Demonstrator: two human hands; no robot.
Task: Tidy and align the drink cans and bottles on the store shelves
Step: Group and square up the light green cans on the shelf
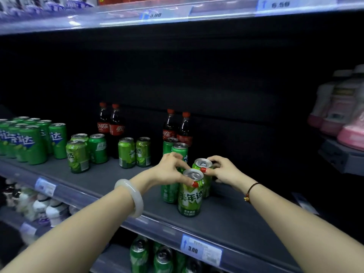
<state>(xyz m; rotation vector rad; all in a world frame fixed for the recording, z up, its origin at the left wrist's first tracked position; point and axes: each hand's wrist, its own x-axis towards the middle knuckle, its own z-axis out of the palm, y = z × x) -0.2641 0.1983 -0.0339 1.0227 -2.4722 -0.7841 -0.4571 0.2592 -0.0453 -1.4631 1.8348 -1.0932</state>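
On your left the tall green cans look squared and the short cans sit in loose pairs not yet aligned, while mid-shelf your left hand fingers pinch the front can and your right hand grips the can behind.

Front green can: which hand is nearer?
Left. The left hand grips the front green can at its rim; the right hand holds the rear can behind it.

The left hand hides the top of a green can. At the right edge, pink bottles are blurred and cut off. Small print on the price label is unreadable.
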